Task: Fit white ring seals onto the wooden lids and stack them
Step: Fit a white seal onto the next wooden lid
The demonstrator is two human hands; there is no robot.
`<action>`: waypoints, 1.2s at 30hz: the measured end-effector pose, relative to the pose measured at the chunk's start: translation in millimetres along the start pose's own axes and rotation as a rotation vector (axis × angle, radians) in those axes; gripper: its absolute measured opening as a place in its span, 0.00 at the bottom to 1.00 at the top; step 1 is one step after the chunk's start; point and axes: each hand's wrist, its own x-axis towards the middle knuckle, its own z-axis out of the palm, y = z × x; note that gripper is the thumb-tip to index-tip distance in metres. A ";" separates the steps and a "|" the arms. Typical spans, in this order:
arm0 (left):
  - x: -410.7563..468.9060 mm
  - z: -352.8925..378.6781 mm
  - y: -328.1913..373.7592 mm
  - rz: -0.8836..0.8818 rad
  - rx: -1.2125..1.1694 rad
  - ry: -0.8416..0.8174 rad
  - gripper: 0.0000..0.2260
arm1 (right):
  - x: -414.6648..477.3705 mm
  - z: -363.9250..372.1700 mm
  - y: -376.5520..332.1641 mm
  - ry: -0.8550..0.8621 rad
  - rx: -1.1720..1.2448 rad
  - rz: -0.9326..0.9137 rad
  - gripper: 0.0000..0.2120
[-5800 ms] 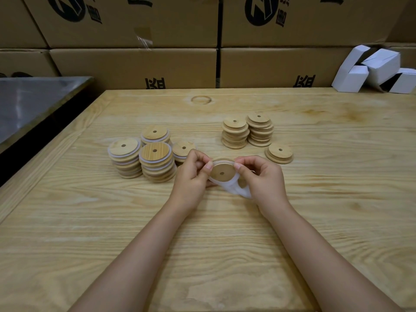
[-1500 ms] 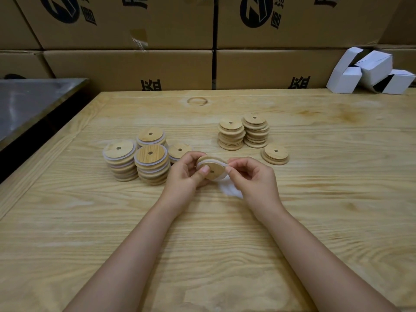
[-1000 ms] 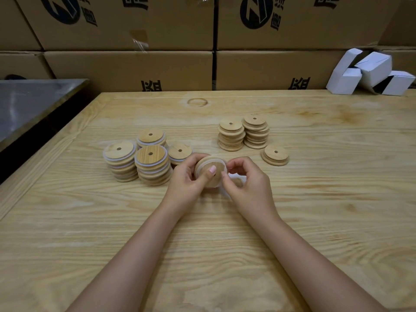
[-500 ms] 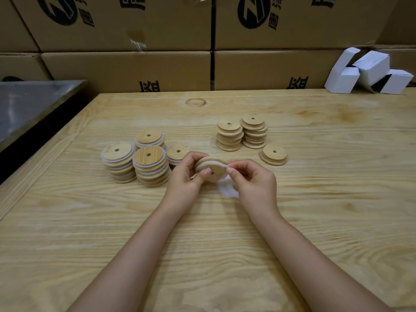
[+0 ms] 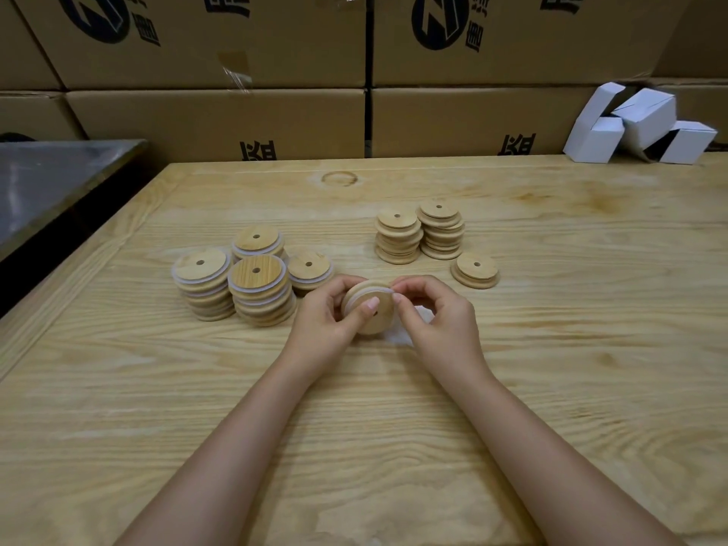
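Holding a wooden lid (image 5: 372,315) tilted over the table (image 5: 551,388), between both hands. Gripping its left edge with the left hand (image 5: 323,323), thumb lying across the face and half covering the centre hole. Pinching the white ring seal (image 5: 366,291) at the lid's upper right rim with the right hand (image 5: 439,315), fingers curled. Hiding something white (image 5: 397,336) beneath the right palm, too blurred for naming. Leaving sealed stacks (image 5: 258,287) on the left, bare stacks (image 5: 398,238) behind.
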 end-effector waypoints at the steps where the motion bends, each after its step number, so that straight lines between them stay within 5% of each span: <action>1: -0.1 0.2 0.5 0.008 0.017 0.007 0.09 | -0.4 0.9 -0.1 0.001 -0.022 -0.012 0.08; 7: 1.4 -0.6 4.0 -0.003 -0.036 0.066 0.06 | -2.9 7.1 2.8 0.024 -0.152 -0.037 0.04; 25: 4.7 -4.4 -1.7 -0.064 -0.128 0.012 0.10 | 3.4 4.5 4.5 0.056 0.181 0.155 0.12; 36: 4.4 -4.8 -0.6 -0.158 -0.249 0.039 0.08 | 4.3 -0.4 2.5 -0.086 0.082 0.174 0.07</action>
